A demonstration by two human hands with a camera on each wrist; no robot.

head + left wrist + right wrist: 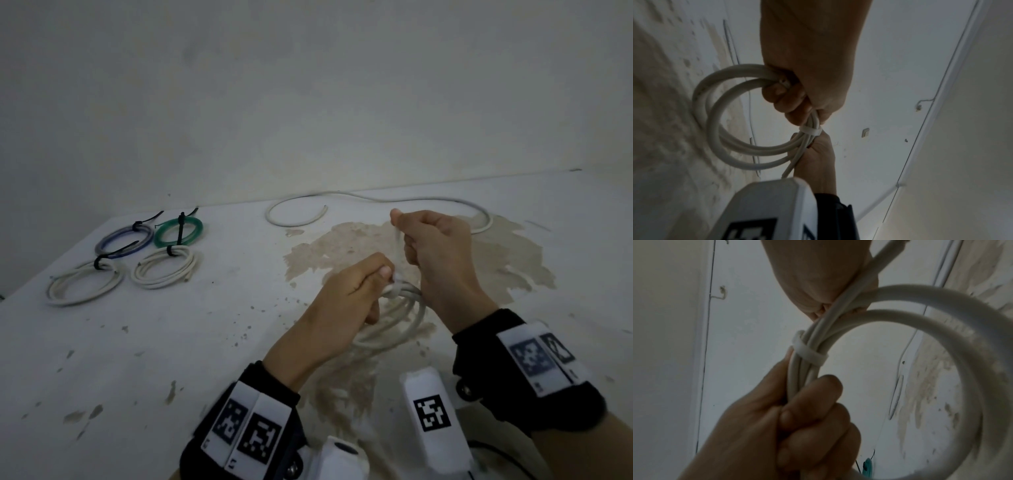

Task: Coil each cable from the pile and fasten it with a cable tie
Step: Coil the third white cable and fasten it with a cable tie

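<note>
A white cable coil (400, 325) hangs just above the table in front of me. My left hand (356, 291) grips its bunched strands, fingers curled round them (787, 418). A white cable tie (810, 130) is looped round the bundle right next to that grip, also visible in the right wrist view (809, 353). My right hand (438, 246) is raised above the coil with thumb up, pinching a blurred white strip that runs down to the tie. One cable end (789, 168) sticks out past the tie.
A long loose white cable (376, 198) snakes along the table's far edge by the wall. At the far left lie tied coils: blue (125, 238), green (178, 233) and two white (164, 270). A worn brown patch (496, 267) marks the tabletop.
</note>
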